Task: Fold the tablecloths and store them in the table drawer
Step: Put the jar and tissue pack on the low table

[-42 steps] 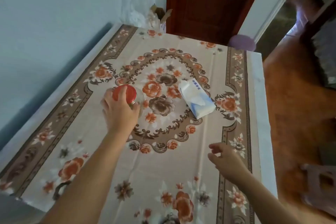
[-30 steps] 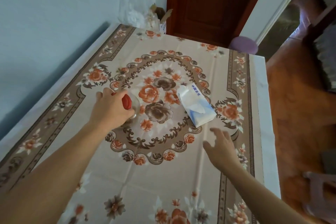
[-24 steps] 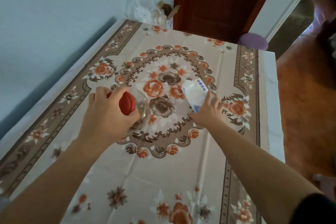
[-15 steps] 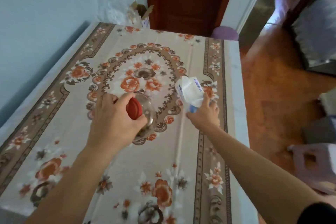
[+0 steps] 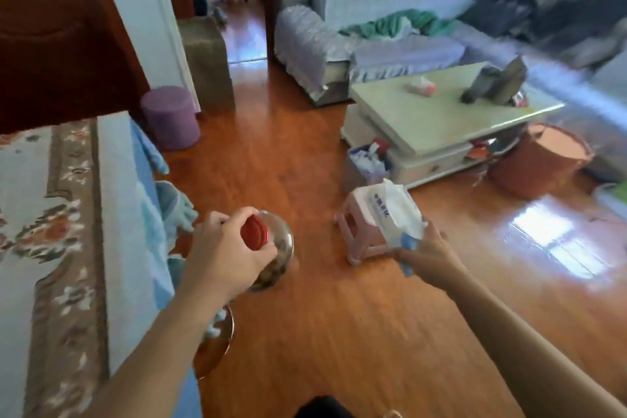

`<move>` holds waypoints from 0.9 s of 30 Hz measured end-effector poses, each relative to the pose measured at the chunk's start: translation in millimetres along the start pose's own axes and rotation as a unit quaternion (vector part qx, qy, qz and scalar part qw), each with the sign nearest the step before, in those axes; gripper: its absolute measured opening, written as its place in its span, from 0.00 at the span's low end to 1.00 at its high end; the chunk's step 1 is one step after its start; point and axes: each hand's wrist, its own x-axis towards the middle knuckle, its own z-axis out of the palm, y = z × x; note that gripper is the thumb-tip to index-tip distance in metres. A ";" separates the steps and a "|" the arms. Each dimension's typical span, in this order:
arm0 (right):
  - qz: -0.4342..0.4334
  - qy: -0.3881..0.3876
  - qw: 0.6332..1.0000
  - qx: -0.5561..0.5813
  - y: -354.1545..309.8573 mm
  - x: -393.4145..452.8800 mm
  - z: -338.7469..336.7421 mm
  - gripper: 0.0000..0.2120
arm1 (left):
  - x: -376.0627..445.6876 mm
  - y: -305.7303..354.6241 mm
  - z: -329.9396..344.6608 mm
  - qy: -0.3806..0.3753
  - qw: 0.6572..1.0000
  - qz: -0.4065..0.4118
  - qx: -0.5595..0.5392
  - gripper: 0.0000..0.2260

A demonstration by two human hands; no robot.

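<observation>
- We hold a jar point(image 5: 271, 248) in our left hand point(image 5: 225, 254), fingers curled over its red lid, the glass body hanging below them, off the bench point(image 5: 115, 180) and over the floor.
- Our right hand point(image 5: 429, 256) grips a tissue pack point(image 5: 393, 214) by its near end, fingers closed on it; the pack's long axis runs up and away from the hand, above the pink stool point(image 5: 356, 227).
- The cloth point(image 5: 44, 214), the thing we must fold, lies flat on the bench, left of the jar and behind our left arm. Its long axis runs away from us along the bench edge, and pale fabric hangs down the bench side just beside the jar.
- Our left hand is the nearer one to the cloth; the right is well apart from it, out over the floor.
- We judge the step in hand to be clearing the bench: both hands are full, so neither can take the cloth until jar and pack are set down. The stool, just beyond the pack, seems a likely spot.
- No drawer shows in this view.
</observation>
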 end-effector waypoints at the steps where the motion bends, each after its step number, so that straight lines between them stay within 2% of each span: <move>1: 0.008 -0.001 1.000 0.007 27.9 11.5 -23.4 0.52 | 4.9 29.7 26.7 -0.011 1.000 -0.001 -0.004 0.27; 5: 0.065 -0.014 0.998 0.021 131.0 45.2 -101.1 0.52 | 19.9 136.0 107.0 -0.058 0.998 0.002 0.012 0.27; 8: 0.084 -0.030 0.996 0.030 176.1 77.7 -156.9 0.53 | 37.1 192.2 141.4 -0.090 0.996 -0.011 -0.003 0.27; 14: 0.071 -0.034 0.995 0.057 193.8 198.5 -208.1 0.53 | 119.9 260.7 197.2 -0.092 0.995 -0.023 0.031 0.27; 16: 0.062 -0.041 0.997 0.032 184.8 242.0 -215.7 0.55 | 155.6 278.4 223.3 -0.079 0.996 -0.024 0.043 0.27; 20: 0.039 -0.060 0.997 -0.014 181.0 333.9 -246.3 0.52 | 245.5 323.7 279.9 -0.090 0.995 -0.025 0.044 0.27; 25: 0.113 -0.010 0.993 -0.013 214.5 435.1 -323.2 0.53 | 358.4 421.2 338.5 -0.132 0.989 0.030 0.057 0.29; 27: 0.140 0.009 0.990 -0.010 232.9 466.6 -355.2 0.48 | 399.8 463.9 358.5 -0.147 0.986 0.055 0.064 0.31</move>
